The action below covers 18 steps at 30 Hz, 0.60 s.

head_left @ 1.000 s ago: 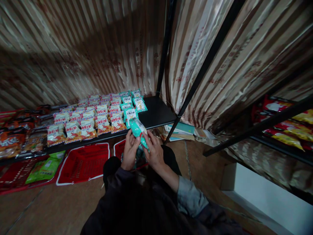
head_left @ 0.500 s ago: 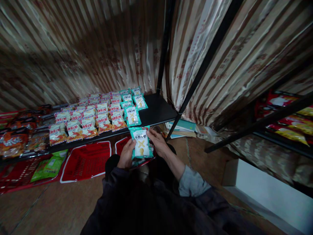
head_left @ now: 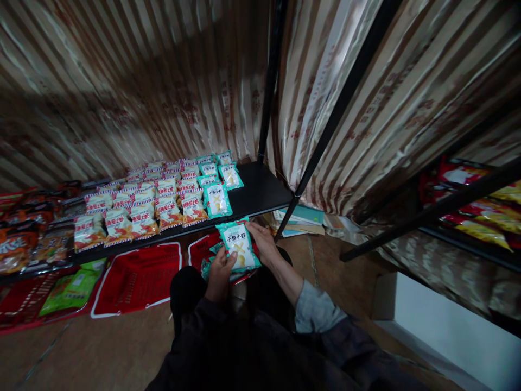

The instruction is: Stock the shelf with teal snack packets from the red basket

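Between my hands is a teal and white snack bag point(head_left: 239, 247), its printed front facing up. My left hand point(head_left: 220, 274) grips its lower left side, thumb on top. My right hand point(head_left: 264, 244) holds its upper right edge, with the fingers partly hidden behind the bag. Below it, more teal bags point(head_left: 207, 266) show in a red basket point(head_left: 196, 251) between my knees. Just ahead, several matching teal bags point(head_left: 217, 199) lie in two columns on a black shelf point(head_left: 260, 187), beside rows of white and orange snack bags point(head_left: 143, 220).
Orange and black bags point(head_left: 18, 244) fill the shelf's left end. Under it sit an empty-looking red basket point(head_left: 136, 277) and green packets point(head_left: 75, 288). Black posts point(head_left: 321, 144) rise at the right, near books point(head_left: 301, 214) on the floor. A white box point(head_left: 448, 309) stands at lower right.
The snack bag in my hands has turned slightly and shifted right and down in view. My left hand has moved right with it, exposing the teal bags below. The camera view has shifted a little.
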Motion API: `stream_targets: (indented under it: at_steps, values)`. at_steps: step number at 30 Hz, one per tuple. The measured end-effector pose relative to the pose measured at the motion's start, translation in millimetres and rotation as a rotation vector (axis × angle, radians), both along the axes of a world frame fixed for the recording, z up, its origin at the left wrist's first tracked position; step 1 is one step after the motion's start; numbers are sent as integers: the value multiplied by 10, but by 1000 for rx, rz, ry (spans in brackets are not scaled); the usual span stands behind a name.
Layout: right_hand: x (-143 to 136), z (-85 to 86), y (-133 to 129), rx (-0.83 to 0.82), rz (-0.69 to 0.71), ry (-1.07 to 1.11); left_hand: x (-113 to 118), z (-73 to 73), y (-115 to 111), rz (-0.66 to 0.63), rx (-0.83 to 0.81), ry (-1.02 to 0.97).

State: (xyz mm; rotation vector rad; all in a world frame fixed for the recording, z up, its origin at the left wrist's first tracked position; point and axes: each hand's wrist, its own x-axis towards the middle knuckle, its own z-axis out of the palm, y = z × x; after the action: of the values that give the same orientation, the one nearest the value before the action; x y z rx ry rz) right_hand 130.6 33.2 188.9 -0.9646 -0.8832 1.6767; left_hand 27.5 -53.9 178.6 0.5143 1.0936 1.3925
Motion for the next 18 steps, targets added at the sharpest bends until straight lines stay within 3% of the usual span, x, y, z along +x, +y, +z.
stream_targets:
  at_steps: [4, 11, 14, 18]
  values:
    - [84, -43, -15, 7, 79, 12, 49, -30, 65, 27, 28, 44]
    - [223, -120, 218, -62, -64, -20, 238, -82, 265, -3, -66, 118]
    - [310, -53, 380, -34, 15, -38, 298, -142, 402, 21, -41, 163]
    - [423, -53, 503, 97, 148, -84, 334, -182, 697, 159, 59, 131]
